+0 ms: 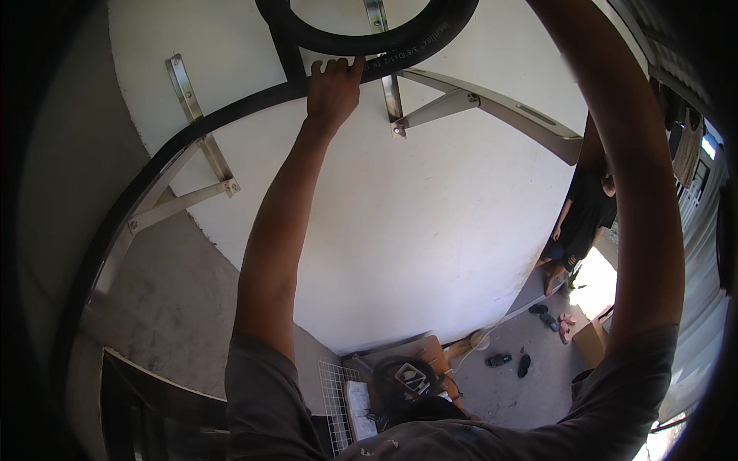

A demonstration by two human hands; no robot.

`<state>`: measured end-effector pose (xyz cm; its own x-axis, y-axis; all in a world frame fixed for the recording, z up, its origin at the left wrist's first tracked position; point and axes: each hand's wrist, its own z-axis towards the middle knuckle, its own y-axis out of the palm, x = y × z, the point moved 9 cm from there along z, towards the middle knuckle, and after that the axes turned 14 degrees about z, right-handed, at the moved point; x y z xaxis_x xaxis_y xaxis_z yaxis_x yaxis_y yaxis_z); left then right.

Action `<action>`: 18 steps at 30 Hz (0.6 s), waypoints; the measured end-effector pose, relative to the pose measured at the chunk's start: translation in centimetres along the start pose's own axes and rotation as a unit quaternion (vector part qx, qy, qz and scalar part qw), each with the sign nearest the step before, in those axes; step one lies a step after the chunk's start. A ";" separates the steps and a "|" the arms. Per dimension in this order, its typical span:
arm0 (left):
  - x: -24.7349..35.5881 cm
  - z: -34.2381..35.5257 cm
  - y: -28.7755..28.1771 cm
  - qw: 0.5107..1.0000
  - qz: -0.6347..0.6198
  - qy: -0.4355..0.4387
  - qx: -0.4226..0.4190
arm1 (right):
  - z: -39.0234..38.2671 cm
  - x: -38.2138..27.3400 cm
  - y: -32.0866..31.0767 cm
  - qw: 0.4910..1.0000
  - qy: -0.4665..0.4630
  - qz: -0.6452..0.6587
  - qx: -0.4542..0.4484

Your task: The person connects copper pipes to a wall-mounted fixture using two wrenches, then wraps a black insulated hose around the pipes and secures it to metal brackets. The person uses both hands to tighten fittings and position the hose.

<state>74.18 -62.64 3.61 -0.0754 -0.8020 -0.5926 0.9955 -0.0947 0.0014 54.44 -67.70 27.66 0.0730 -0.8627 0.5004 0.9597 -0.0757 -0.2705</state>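
Note:
A long black foam-insulated pipe (246, 104) curves along the white wall and loops into a coil at the top of the view. My left hand (334, 94) reaches up with its fingers hooked over the pipe, just below the loop. Beside that hand, the pipe crosses a metal wall bracket (438, 107) whose arm sticks out to the right. Farther left, it passes over a second metal bracket (184, 88) and bends down along the left side. My right arm stretches up past the top edge, so the right hand is out of sight.
Below me are a white wire rack (334, 399), a tray of small items (413, 377) and cardboard. Dark sandals (498, 359) and pink shoes (565, 329) lie on the floor near a cardboard box (591, 342). A person in dark clothes (588, 215) stands at the right.

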 end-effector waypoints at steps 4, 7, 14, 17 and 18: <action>-1.3 1.8 2.7 0.996 -0.052 -0.061 -0.042 | 4.5 3.6 2.2 0.988 0.010 0.148 -0.041; -1.8 1.6 4.5 0.995 -0.036 -0.070 -0.057 | 4.2 7.0 4.3 0.985 0.032 0.168 0.000; -3.3 0.3 6.9 0.994 -0.024 -0.070 -0.083 | -5.9 17.5 10.4 0.895 0.263 0.352 0.075; -3.4 0.0 8.1 0.991 -0.026 -0.080 -0.104 | -10.3 20.0 13.7 0.814 0.335 0.457 0.125; -3.5 0.1 8.4 0.990 -0.025 -0.084 -0.108 | -11.4 20.6 14.9 0.791 0.361 0.475 0.137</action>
<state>82.80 -60.67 5.73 -0.1158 -0.8884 -0.4443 0.9780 -0.0239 -0.2071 67.13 -92.35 24.55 0.7184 -0.5326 -0.4475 0.5939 0.8045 -0.0041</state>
